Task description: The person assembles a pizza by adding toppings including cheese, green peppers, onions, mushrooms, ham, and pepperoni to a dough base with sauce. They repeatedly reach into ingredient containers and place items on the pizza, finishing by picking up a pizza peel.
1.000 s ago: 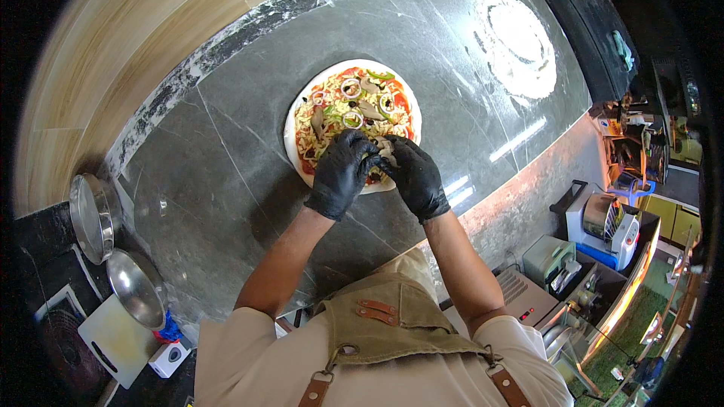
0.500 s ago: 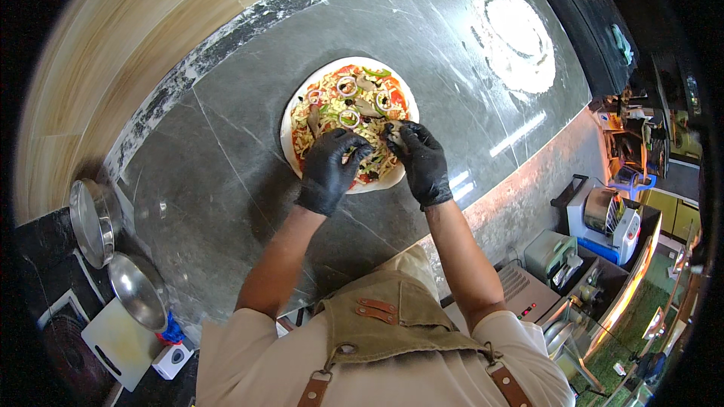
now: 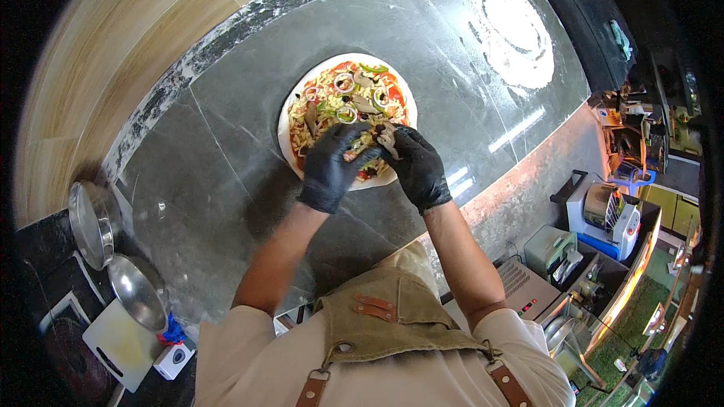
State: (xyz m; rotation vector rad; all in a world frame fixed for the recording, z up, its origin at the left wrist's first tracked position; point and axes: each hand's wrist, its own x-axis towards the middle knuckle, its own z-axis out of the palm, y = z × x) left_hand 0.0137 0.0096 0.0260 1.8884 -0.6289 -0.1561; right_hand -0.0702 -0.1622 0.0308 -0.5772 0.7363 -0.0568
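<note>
Right grip, black-gloved, clamped on pale brown mushroom slices over the round, white-rimmed, cheese-topped pizza, mid-way along the grey, white-veined stone counter! Left grip, black-gloved too, over the near edge; can't tell if it's clamped.

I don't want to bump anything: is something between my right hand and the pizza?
Nothing visible stands between your right hand and the pizza, apart from pale slices it holds; your left hand is beside it.
</note>
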